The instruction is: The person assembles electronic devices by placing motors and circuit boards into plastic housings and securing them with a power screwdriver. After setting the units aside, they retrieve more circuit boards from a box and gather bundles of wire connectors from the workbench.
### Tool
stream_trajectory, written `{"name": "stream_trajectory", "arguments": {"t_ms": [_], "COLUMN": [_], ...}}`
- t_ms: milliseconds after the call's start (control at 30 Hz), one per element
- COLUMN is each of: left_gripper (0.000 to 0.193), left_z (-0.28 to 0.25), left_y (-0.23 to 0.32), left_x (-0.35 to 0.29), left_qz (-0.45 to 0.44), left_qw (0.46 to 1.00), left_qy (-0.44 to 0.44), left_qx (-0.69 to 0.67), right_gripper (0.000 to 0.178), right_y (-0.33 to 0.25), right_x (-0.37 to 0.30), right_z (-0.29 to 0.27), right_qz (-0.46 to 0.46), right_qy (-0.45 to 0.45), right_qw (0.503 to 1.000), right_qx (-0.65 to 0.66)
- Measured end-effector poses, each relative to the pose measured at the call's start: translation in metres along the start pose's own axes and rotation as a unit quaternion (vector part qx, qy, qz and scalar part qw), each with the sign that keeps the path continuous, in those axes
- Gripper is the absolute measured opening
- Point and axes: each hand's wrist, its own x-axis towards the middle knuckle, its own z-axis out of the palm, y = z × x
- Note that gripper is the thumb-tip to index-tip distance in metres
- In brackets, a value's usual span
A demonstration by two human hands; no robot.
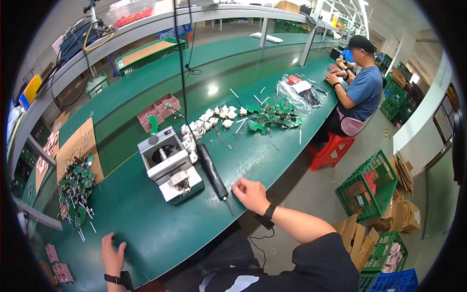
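Observation:
My left hand (113, 254) is at the near left of the green workbench (160, 233), thumb and fingers apart, holding nothing. Curled at the bench's front edge, my right hand (251, 194) has its fingers pressed together; what they hold, if anything, is hidden. Just left of it a black electric screwdriver (210, 170) hangs tilted from a cable, its thin bit pointing down. Beside the screwdriver stands a grey screw feeder (170, 165) with an open top. Small white parts (214, 119) lie in a row behind these, and a heap of green circuit boards (275, 117) sits farther right.
More boards with wires (78, 185) are piled on cardboard at the left. Pink trays (159, 111) sit behind the feeder. A clear plastic bag (299, 95) lies near a co-worker (362, 82) seated on a red stool (332, 152). Green crates (367, 185) stand on the floor at right.

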Motion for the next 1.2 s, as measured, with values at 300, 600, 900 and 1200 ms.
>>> {"name": "stream_trajectory", "arguments": {"t_ms": [300,600,900,1200], "left_gripper": [0.058,0.106,0.133,0.145], "left_z": [0.017,0.214,0.285,0.308], "left_y": [0.281,0.443,0.506,0.534], "left_x": [0.075,0.183,0.219,0.259], "left_qz": [0.222,0.181,0.18,0.193], "left_qw": [0.895,0.902,0.921,0.898], "left_qy": [-0.268,-0.292,-0.156,-0.135], "left_qx": [-0.281,-0.263,-0.309,-0.372], "right_gripper": [0.023,0.077,0.087,0.068], "right_y": [0.041,0.193,0.208,0.193], "right_x": [0.081,0.282,0.344,0.319], "right_z": [-0.103,-0.213,-0.18,-0.159], "right_qz": [0.046,0.059,0.098,0.011], "right_qy": [0.189,0.147,0.001,-0.088], "right_qw": [0.971,0.973,0.979,0.995], "right_qx": [0.141,-0.168,-0.176,-0.051]}}
